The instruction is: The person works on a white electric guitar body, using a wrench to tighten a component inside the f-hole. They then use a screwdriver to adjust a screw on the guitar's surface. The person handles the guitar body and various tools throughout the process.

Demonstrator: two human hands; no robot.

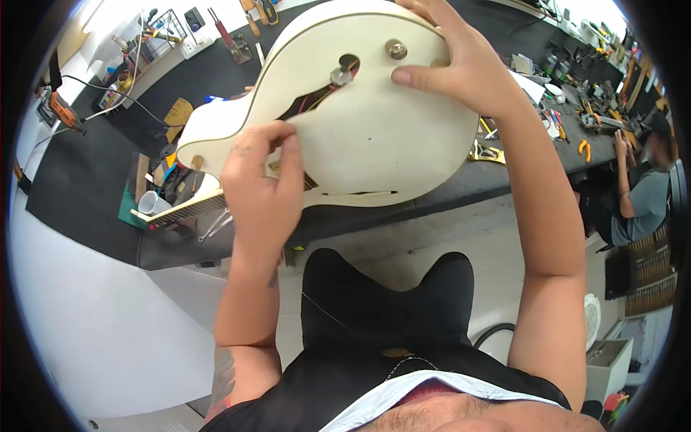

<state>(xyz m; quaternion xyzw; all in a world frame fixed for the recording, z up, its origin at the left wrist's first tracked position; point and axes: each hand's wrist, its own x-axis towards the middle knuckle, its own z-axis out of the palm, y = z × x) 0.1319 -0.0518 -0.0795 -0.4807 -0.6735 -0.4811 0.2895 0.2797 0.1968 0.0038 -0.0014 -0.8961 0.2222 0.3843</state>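
Observation:
A cream hollow-body guitar [367,155] is held tilted above the dark workbench, its neck pointing to the lower left. My right hand [461,65] grips the body's far right edge, with the thumb lying on the face next to a round metal knob [396,49]. Through the long f-shaped sound hole [306,104] thin red wires show, along with a silvery cylindrical part [340,75]. Beside that opening, my left hand [263,169] is closed with thumb and forefinger bent together near the strings' end of the neck. What its fingertips hold, if anything, is hidden.
Tools and a white plastic cup [152,203] crowd the bench left of the guitar. A gold-coloured metal part [489,153] lies to its right, and orange-handled pliers [584,150] farther right. Another person [640,194] works at the far right. Cluttered tools line the back.

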